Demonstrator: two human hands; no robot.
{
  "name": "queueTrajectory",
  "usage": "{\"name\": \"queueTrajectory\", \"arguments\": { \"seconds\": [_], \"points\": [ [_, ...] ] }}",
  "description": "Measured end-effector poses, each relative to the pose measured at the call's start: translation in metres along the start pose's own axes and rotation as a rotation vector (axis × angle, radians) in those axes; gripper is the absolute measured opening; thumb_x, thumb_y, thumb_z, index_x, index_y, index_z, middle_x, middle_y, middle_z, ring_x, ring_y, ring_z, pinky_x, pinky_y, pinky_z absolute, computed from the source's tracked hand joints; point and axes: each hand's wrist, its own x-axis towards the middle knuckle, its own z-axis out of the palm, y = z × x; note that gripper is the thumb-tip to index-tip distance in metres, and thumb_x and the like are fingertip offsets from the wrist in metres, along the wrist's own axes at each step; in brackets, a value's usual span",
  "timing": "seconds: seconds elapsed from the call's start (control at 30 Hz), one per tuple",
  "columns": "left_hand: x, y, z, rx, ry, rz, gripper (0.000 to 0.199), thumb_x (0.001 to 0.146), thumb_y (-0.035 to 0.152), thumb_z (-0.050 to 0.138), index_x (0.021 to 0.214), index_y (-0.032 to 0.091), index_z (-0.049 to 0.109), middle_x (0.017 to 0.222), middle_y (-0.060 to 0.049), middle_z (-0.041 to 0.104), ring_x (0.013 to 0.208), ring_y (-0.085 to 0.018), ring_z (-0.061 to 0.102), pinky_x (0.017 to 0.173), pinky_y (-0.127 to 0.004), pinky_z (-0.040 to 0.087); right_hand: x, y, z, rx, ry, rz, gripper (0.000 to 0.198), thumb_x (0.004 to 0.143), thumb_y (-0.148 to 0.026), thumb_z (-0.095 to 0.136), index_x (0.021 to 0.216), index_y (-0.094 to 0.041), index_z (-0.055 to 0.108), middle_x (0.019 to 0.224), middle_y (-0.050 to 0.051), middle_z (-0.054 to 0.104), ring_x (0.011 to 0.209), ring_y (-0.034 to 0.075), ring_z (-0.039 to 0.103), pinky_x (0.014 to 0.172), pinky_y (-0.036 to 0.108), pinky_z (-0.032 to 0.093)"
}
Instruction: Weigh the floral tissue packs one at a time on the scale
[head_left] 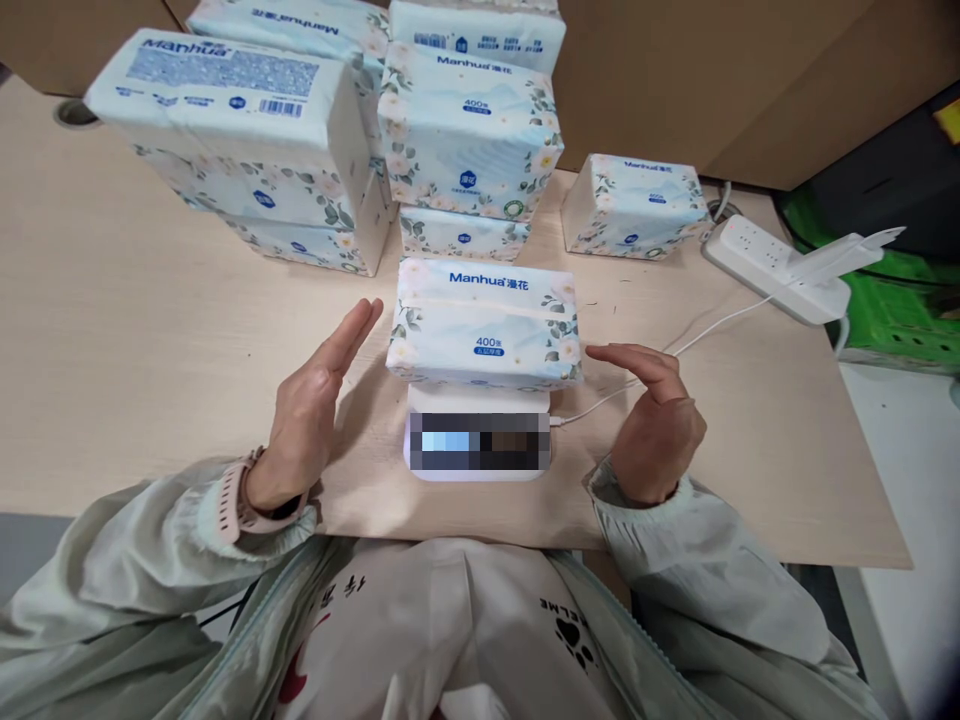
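A Manhua tissue pack [484, 325], pale blue with flowers, rests on a small white scale [480, 398] whose display is blurred out. To the pack's left, my left hand [313, 405] is held up with its fingers stretched out, a small gap short of the wrapper. My right hand [654, 420] stands on the other side, fingers extended toward the pack and also apart from it. Neither hand holds anything. A white cable [589, 408] runs from the scale's right side.
Stacked tissue packs [247, 150] stand at the back left, with another stack [469, 130] beside them. A single pack [636, 208] sits further right. Near it lies a white power strip [772, 265], with a green crate [900, 310] beyond the table [135, 380]. Cardboard [660, 80] rises behind.
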Motion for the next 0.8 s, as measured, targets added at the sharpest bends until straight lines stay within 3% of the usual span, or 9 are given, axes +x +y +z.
{"name": "queueTrajectory", "arguments": {
  "seconds": [0.2,0.3,0.4,0.5,0.57,0.67,0.73,0.8],
  "points": [
    [-0.002,0.003,0.004,-0.081,0.062,-0.012,0.048,0.112,0.049,0.052,0.148,0.026,0.074,0.160,-0.002,0.067,0.160,-0.032,0.054,0.144,-0.050,0.032,0.001,-0.001,0.000,-0.057,-0.022,-0.033,0.057,0.112,-0.060,0.034,0.114,-0.036,0.085,0.111,0.006,0.084,0.121,0.036,0.072,0.117,0.066,0.050],
    [0.001,0.004,0.005,-0.107,0.022,-0.037,0.048,0.111,0.050,0.055,0.151,0.030,0.072,0.162,0.001,0.064,0.162,-0.030,0.051,0.144,-0.048,0.033,0.002,-0.002,-0.001,-0.062,-0.059,-0.012,0.051,0.113,-0.058,0.039,0.121,-0.037,0.085,0.117,0.005,0.084,0.128,0.035,0.072,0.122,0.066,0.048],
    [0.008,0.007,0.011,-0.209,-0.127,-0.202,0.055,0.109,0.061,0.054,0.156,0.036,0.066,0.171,0.004,0.055,0.169,-0.030,0.039,0.144,-0.051,0.031,0.004,-0.013,-0.002,-0.052,-0.271,0.092,0.044,0.111,-0.054,0.052,0.147,-0.039,0.072,0.146,0.003,0.076,0.144,0.034,0.066,0.128,0.064,0.048],
    [0.008,0.018,0.015,-0.286,-0.225,-0.284,0.061,0.107,0.065,0.054,0.155,0.032,0.067,0.174,0.000,0.052,0.171,-0.034,0.034,0.144,-0.055,0.030,0.010,-0.041,-0.006,-0.033,-0.594,0.118,0.070,0.109,-0.050,0.059,0.174,-0.040,0.036,0.178,0.001,0.048,0.166,0.033,0.045,0.138,0.060,0.040],
    [0.000,0.029,0.012,-0.263,-0.173,-0.241,0.056,0.107,0.058,0.060,0.154,0.029,0.068,0.173,-0.003,0.053,0.170,-0.035,0.035,0.143,-0.056,0.031,0.017,-0.062,-0.007,-0.025,-0.734,0.082,0.084,0.107,-0.049,0.063,0.179,-0.039,0.020,0.186,0.000,0.032,0.174,0.033,0.029,0.143,0.058,0.032],
    [-0.017,0.051,-0.003,-0.114,0.037,-0.164,0.050,0.102,0.043,0.074,0.150,0.028,0.071,0.165,-0.004,0.062,0.163,-0.037,0.048,0.141,-0.058,0.038,0.032,-0.089,0.003,0.044,-0.911,0.112,0.093,0.105,-0.055,0.065,0.180,-0.036,0.013,0.189,-0.002,0.018,0.177,0.034,0.016,0.146,0.056,0.023],
    [-0.025,0.063,-0.020,0.032,0.185,-0.131,0.053,0.095,0.039,0.084,0.146,0.028,0.074,0.155,-0.004,0.071,0.150,-0.038,0.062,0.137,-0.060,0.045,0.043,-0.101,0.024,0.130,-1.052,0.194,0.095,0.104,-0.061,0.064,0.180,-0.034,0.014,0.189,-0.002,0.017,0.177,0.033,0.018,0.146,0.056,0.024],
    [-0.026,0.068,-0.041,0.164,0.287,-0.122,0.057,0.089,0.038,0.091,0.143,0.029,0.075,0.146,-0.003,0.076,0.138,-0.037,0.071,0.134,-0.062,0.048,0.052,-0.106,0.055,0.228,-1.174,0.250,0.093,0.102,-0.065,0.065,0.178,-0.034,0.022,0.188,-0.001,0.026,0.174,0.032,0.030,0.143,0.056,0.034]
  ]
}}
